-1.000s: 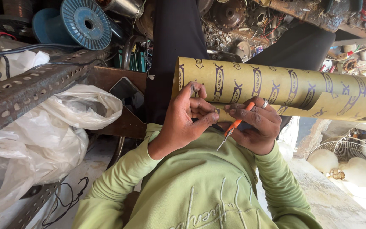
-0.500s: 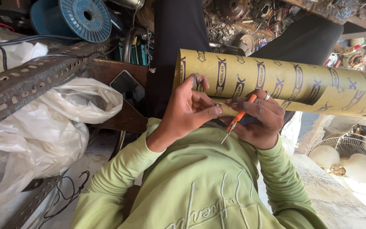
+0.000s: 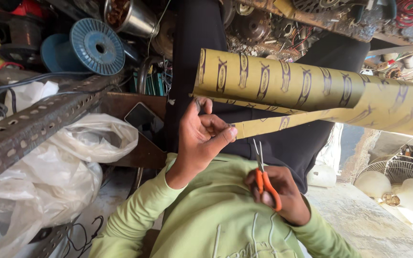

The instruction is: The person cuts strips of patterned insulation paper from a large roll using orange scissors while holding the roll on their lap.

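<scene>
The person's left hand (image 3: 201,138) pinches the free end of a narrow strip (image 3: 283,122) of yellow patterned paper between thumb and curled fingers, closed firmly on it. The strip runs away from that hand toward the far side, where it is still joined to a large roll of the same yellow paper (image 3: 302,86) lying across the person's dark-trousered lap, just above both hands. Holding the strip by its end seems to keep it taut and lifted clear of the roll, so the cut edge stays visible.

The right hand (image 3: 280,196) sits lower, close to the green sweatshirt (image 3: 225,224), with its fingers wrapped through the orange handles of a small pair of scissors (image 3: 262,172). The blades point up toward the strip but stand apart from it and look nearly closed, as if held ready rather than cutting.

Beyond the left hand lie a crumpled white plastic bag (image 3: 72,157), a perforated metal angle bar (image 3: 34,129) and a blue wire spool (image 3: 96,48). Past the right hand, white fan parts behind a wire guard (image 3: 397,177) rest on the floor.
</scene>
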